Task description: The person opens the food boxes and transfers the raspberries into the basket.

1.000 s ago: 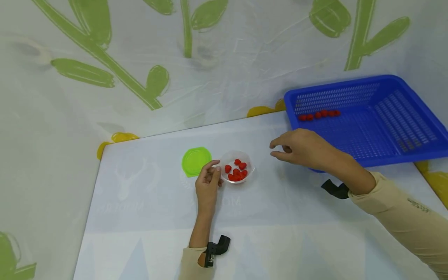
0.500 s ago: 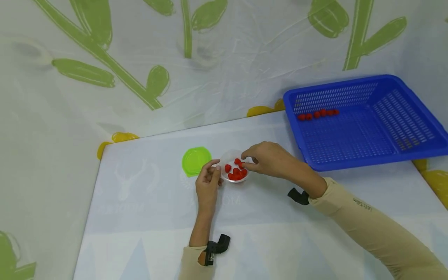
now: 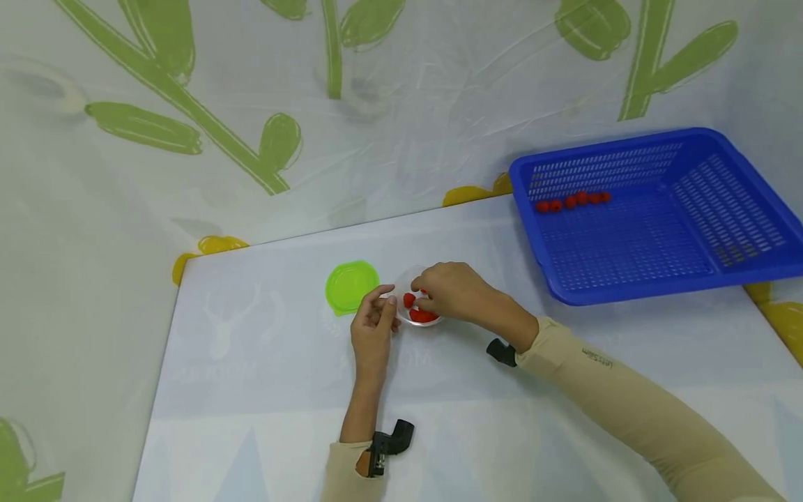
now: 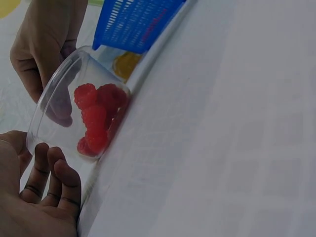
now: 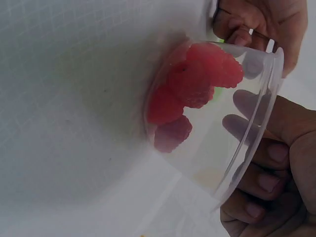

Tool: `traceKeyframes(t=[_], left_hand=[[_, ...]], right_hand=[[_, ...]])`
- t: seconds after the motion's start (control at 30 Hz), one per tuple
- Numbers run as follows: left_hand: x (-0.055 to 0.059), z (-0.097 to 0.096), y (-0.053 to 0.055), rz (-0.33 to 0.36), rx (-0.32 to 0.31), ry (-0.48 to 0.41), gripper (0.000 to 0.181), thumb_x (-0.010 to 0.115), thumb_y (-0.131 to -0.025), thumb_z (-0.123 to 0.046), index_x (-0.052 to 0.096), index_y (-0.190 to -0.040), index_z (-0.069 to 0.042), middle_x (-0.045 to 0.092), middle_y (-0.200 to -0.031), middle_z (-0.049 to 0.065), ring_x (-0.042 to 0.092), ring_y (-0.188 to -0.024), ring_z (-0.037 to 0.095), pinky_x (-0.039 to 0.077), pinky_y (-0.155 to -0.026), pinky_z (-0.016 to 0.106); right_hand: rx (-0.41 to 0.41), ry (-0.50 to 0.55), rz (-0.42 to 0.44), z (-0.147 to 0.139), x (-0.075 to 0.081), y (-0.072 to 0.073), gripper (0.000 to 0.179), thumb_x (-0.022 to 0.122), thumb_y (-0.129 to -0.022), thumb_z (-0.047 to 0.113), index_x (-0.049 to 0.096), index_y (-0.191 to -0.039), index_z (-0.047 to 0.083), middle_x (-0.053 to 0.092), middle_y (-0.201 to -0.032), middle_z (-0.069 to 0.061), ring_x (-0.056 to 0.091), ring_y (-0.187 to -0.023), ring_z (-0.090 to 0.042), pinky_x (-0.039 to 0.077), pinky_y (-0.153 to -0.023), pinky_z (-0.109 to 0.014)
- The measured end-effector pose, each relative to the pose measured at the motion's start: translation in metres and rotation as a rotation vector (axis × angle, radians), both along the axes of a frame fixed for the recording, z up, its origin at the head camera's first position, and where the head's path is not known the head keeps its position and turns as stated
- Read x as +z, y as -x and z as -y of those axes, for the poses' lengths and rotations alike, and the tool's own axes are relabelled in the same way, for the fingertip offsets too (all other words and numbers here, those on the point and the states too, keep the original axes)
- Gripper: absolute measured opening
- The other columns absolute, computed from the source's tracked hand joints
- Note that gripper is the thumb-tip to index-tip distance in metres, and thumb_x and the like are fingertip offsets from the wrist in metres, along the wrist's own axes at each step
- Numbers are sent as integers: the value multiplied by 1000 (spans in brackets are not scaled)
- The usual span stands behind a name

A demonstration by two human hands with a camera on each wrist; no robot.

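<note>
A clear plastic cup (image 5: 210,153) holding several red raspberries (image 4: 94,116) stands on the table, left of the blue basket. With thumb and fingertips, my left hand (image 3: 371,335) holds the cup at its left side, near the rim. My right hand (image 3: 456,291) reaches over the opposite rim, its thumb and a finger inside the cup. Through the cup's wall in the right wrist view, those two fingertips are slightly apart, above the raspberries, with nothing visible between them. The remaining right fingers are curled outside the rim.
A green square lid (image 3: 349,286) lies on the table just left of the cup. The blue plastic basket (image 3: 567,296) at the back right contains a row of several raspberries (image 3: 571,201) along its far side. Behind the table hangs a leaf-patterned sheet (image 3: 433,125).
My right hand has moved left from beside the blue basket to the cup and lowered its fingertips inside. My left hand stays at the cup. The basket's raspberry row looks unchanged.
</note>
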State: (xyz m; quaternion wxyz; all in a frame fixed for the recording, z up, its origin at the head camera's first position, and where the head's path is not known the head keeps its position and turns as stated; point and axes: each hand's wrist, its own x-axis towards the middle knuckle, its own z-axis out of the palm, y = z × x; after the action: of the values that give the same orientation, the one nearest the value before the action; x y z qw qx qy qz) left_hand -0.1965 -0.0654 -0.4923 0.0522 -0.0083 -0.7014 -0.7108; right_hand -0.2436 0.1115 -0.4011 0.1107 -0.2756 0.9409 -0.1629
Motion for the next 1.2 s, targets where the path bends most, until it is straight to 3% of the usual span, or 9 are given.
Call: traceKeyframes(t=[0.13, 0.3, 0.5, 0.57, 0.67, 0.77, 0.9, 1.07, 1.2], left_hand=[[0, 0, 0, 14, 10, -5, 26, 66, -99, -26, 67, -122, -14, 60, -90, 13, 55, -65, 24, 50, -60, 22], [3, -2, -1, 27, -2, -19, 26, 64, -100, -17, 66, -124, -8, 60, -91, 17, 54, -67, 33, 50, -61, 23], [21, -6, -5, 7, -6, -7, 26, 61, -101, -11, 63, -124, 0, 58, -93, 28, 53, -66, 39, 50, -60, 26], [20, -6, -4, 2, -5, -6, 26, 62, -101, -14, 64, -123, -3, 60, -92, 26, 54, -65, 33, 50, -60, 24], [7, -4, -1, 5, -7, -17, 26, 64, -100, -21, 66, -123, -8, 61, -93, 23, 56, -64, 26, 50, -60, 23], [12, -5, -3, 12, -9, -30, 26, 64, -100, -20, 66, -123, -7, 61, -91, 19, 55, -65, 29, 50, -60, 24], [29, -7, -8, 12, -15, -26, 25, 62, -100, -11, 64, -122, 0, 60, -87, 14, 53, -65, 32, 49, -59, 25], [31, -5, -8, 17, -10, 2, 25, 63, -100, -11, 65, -122, -1, 59, -87, 15, 53, -67, 38, 50, -60, 26], [29, -3, -6, 20, -15, 14, 26, 62, -100, -12, 64, -124, -1, 59, -90, 23, 52, -69, 44, 50, -60, 27]], right_hand=[[9, -55, -25, 9, -1, 2, 10, 75, -90, 21, 73, -85, 12, 58, -68, 6, 49, -61, -12, 42, -52, -25], [-3, -125, -71, 16, -6, 2, 22, 72, -91, 20, 63, -72, 14, 51, -62, 4, 43, -58, -12, 37, -49, -25], [-20, -161, -140, 23, -11, 2, 29, 73, -91, 21, 59, -65, 15, 48, -60, 5, 40, -55, -11, 38, -48, -26], [-21, -169, -157, 24, -14, 2, 33, 74, -89, 19, 55, -62, 16, 45, -58, 5, 37, -54, -11, 37, -47, -26], [-15, -180, -170, 26, -17, 2, 40, 73, -87, 17, 47, -57, 17, 38, -56, 6, 33, -54, -10, 34, -46, -25], [-7, -167, -167, 27, -20, 1, 38, 71, -86, 12, 46, -57, 17, 35, -56, 6, 31, -54, -10, 32, -45, -25], [-17, -131, -143, 22, -15, 1, 27, 70, -86, 11, 54, -64, 14, 44, -58, 4, 37, -54, -11, 34, -47, -25], [-18, -81, -150, 14, -3, -1, 19, 72, -85, 16, 61, -70, 12, 50, -61, 3, 43, -54, -12, 37, -47, -24], [-23, -62, -134, 6, 8, -4, 18, 72, -86, 17, 62, -73, 12, 49, -60, 5, 44, -54, -13, 36, -47, -24]])
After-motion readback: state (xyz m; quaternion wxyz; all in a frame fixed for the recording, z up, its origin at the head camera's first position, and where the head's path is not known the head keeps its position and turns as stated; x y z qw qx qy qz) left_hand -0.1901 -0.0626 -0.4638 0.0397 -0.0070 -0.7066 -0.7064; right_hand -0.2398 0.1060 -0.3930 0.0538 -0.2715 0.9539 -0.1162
